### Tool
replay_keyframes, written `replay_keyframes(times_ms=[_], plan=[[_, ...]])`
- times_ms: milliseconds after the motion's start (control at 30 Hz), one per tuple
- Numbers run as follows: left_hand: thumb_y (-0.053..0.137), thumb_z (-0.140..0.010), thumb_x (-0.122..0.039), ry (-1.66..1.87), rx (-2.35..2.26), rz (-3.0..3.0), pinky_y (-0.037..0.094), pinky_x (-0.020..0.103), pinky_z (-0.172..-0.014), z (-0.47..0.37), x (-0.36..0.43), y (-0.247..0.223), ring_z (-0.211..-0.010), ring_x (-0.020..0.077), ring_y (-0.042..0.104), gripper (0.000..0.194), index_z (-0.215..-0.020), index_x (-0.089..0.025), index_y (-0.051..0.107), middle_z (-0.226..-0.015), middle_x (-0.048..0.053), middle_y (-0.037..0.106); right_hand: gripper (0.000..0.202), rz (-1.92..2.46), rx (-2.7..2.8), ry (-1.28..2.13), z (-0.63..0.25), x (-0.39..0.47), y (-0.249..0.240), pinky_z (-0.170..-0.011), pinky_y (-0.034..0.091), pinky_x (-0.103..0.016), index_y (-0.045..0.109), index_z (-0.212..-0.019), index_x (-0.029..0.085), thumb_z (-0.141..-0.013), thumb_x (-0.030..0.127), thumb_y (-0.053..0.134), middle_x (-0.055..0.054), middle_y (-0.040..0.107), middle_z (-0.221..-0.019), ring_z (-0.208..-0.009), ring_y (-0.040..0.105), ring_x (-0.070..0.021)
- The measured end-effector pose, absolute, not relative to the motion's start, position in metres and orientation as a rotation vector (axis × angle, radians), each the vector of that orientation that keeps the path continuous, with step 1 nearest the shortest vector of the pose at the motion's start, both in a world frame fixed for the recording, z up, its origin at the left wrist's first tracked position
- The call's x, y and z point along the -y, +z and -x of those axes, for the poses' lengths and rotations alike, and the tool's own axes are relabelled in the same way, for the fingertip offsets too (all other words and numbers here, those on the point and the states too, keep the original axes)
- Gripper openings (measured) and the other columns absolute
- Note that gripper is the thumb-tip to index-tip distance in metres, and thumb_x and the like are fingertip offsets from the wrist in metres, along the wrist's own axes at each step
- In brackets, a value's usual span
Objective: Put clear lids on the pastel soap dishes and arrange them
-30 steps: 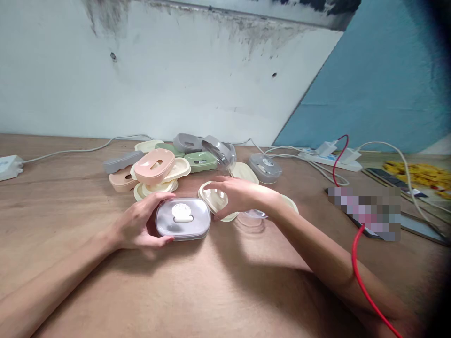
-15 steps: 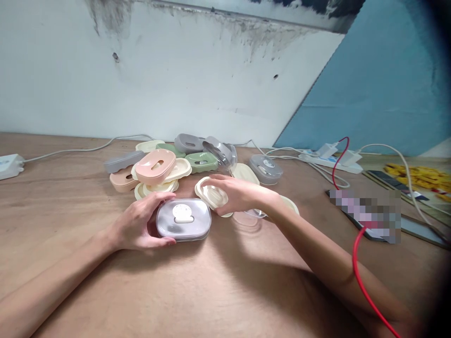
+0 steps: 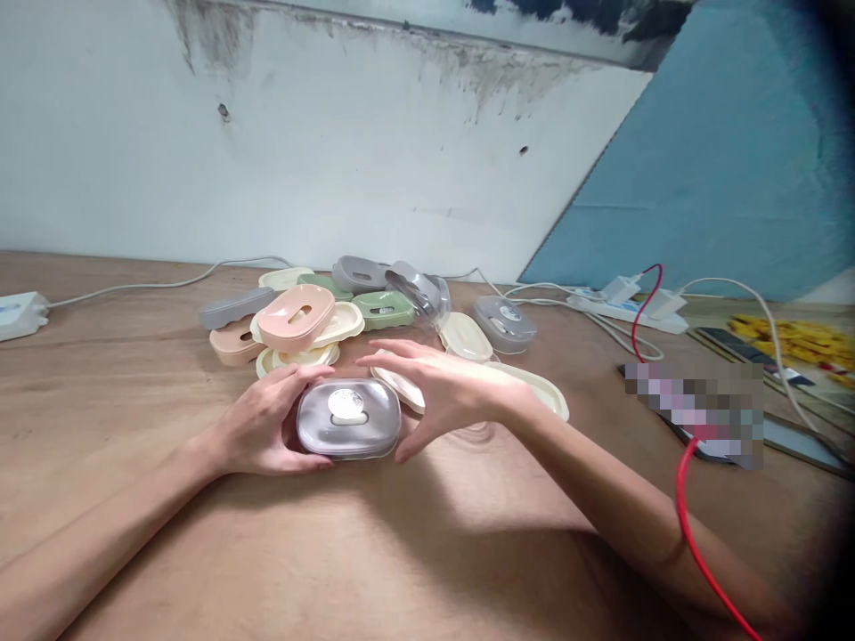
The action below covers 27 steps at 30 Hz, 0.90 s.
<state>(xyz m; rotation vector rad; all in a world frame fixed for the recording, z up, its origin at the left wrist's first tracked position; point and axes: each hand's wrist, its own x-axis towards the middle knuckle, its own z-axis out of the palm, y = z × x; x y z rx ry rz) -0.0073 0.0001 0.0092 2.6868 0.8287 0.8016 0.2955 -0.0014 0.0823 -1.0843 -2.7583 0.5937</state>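
Note:
A grey oval box [image 3: 349, 438] with a clear lid, a round white sticker and a slot rests on the wooden table. Around its left end curl the fingers and thumb of my left hand [image 3: 267, 425], gripping it. My right hand [image 3: 446, 385] is at the box's right end, fingers and thumb spread apart with nothing between them. Partly hidden behind that hand lies a cream oval piece [image 3: 401, 385]. Another cream piece [image 3: 544, 392] sits under and beyond my right wrist.
Behind the hands is a pile with a pink box [image 3: 297, 313], a green box [image 3: 383, 310] and several grey and cream pieces. A lidded grey box [image 3: 504, 322] stands right. Farther right are a power strip [image 3: 628, 312], a phone and a red cable [image 3: 701, 543].
My right hand has let go of the cream piece and moved slightly towards the grey box, its thumb and fingers opening wider. My left hand has stayed on the box.

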Motion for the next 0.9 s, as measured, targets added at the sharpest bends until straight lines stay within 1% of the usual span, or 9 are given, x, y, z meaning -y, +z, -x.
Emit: replay_keyframes(times_ms=[100, 233, 300, 367, 500, 567, 667, 767, 900], plan=[[0.083, -0.067, -0.051, 0.794, -0.864, -2.705, 0.055, 0.050, -0.099, 0.006, 0.001, 0.011, -0.122, 0.0361, 0.062, 0.097, -0.148, -0.023, 0.035, -0.141, 0.016, 0.057, 0.105, 0.930, 2.783, 0.583, -0.277, 0.013, 0.076, -0.109, 0.043, -0.051, 0.031, -0.159, 0.035, -0.070, 0.054, 0.084, -0.009, 0.050, -0.151, -0.134, 0.049, -0.0337], [0.082, -0.064, -0.044, 0.829, -0.856, -2.705, 0.058, 0.044, -0.090, 0.003, 0.005, 0.015, -0.108, 0.0321, 0.067, 0.099, -0.147, -0.022, 0.034, -0.131, 0.015, 0.062, 0.097, 0.956, 2.799, 0.478, -0.262, 0.021, 0.058, -0.095, 0.052, -0.046, 0.032, -0.159, 0.032, -0.077, 0.051, 0.080, -0.013, 0.053, -0.145, -0.119, 0.057, -0.0316], [0.082, -0.063, -0.043, 0.819, -0.843, -2.722, 0.057, 0.044, -0.092, 0.003, 0.006, 0.016, -0.109, 0.0322, 0.066, 0.100, -0.147, -0.022, 0.033, -0.130, 0.015, 0.062, 0.094, 0.977, 2.795, 0.420, -0.258, 0.022, 0.051, -0.090, 0.054, -0.044, 0.032, -0.159, 0.031, -0.079, 0.050, 0.077, -0.013, 0.054, -0.142, -0.113, 0.059, -0.0294], [0.084, -0.064, -0.049, 0.799, -0.837, -2.746, 0.055, 0.045, -0.094, 0.005, 0.004, 0.016, -0.112, 0.0334, 0.065, 0.103, -0.149, -0.023, 0.032, -0.131, 0.015, 0.061, 0.095, 0.979, 2.794, 0.374, -0.256, 0.023, 0.047, -0.089, 0.054, -0.043, 0.031, -0.159, 0.031, -0.078, 0.051, 0.077, -0.012, 0.056, -0.139, -0.108, 0.060, -0.0276], [0.074, -0.070, -0.078, 0.842, -0.790, -2.704, 0.053, 0.046, -0.095, 0.011, -0.002, 0.011, -0.111, 0.0336, 0.064, 0.109, -0.152, -0.023, 0.028, -0.130, 0.016, 0.061, 0.097, 0.966, 2.814, 0.334, -0.256, 0.020, 0.047, -0.087, 0.055, -0.042, 0.030, -0.160, 0.031, -0.078, 0.053, 0.076, -0.012, 0.056, -0.138, -0.104, 0.061, -0.0266], [0.057, -0.081, -0.083, 0.922, -0.783, -2.632, 0.051, 0.046, -0.095, 0.014, -0.004, 0.008, -0.109, 0.0322, 0.063, 0.098, -0.153, -0.024, 0.027, -0.129, 0.015, 0.061, 0.095, 0.954, 2.791, 0.367, -0.261, 0.015, 0.052, -0.090, 0.054, -0.043, 0.033, -0.159, 0.031, -0.077, 0.053, 0.076, -0.012, 0.056, -0.138, -0.107, 0.060, -0.0276], [0.039, -0.096, -0.075, 1.051, -0.867, -2.537, 0.049, 0.045, -0.093, 0.016, -0.005, 0.005, -0.105, 0.0288, 0.060, 0.077, -0.153, -0.024, 0.028, -0.129, 0.015, 0.059, 0.092, 0.970, 2.677, 0.427, -0.277, 0.002, 0.067, -0.096, 0.052, -0.043, 0.040, -0.157, 0.031, -0.074, 0.047, 0.078, -0.011, 0.056, -0.139, -0.114, 0.059, -0.0282], [0.034, -0.102, -0.067, 1.106, -0.942, -2.474, 0.047, 0.043, -0.092, 0.017, -0.005, 0.004, -0.103, 0.0269, 0.058, 0.065, -0.151, -0.025, 0.030, -0.129, 0.014, 0.059, 0.087, 1.041, 2.493, 0.384, -0.305, -0.017, 0.085, -0.096, 0.052, -0.045, 0.043, -0.154, 0.032, -0.073, 0.042, 0.076, -0.009, 0.055, -0.142, -0.117, 0.059, -0.0291], [0.035, -0.103, -0.063, 1.082, -1.007, -2.465, 0.045, 0.041, -0.093, 0.014, -0.005, 0.004, -0.102, 0.0251, 0.057, 0.059, -0.149, -0.026, 0.033, -0.128, 0.012, 0.059, 0.085, 1.235, 2.184, 0.072, -0.347, -0.045, 0.094, -0.099, 0.050, -0.050, 0.041, -0.155, 0.027, -0.079, 0.049, 0.070, -0.012, 0.056, -0.141, -0.121, 0.056, -0.0335]])
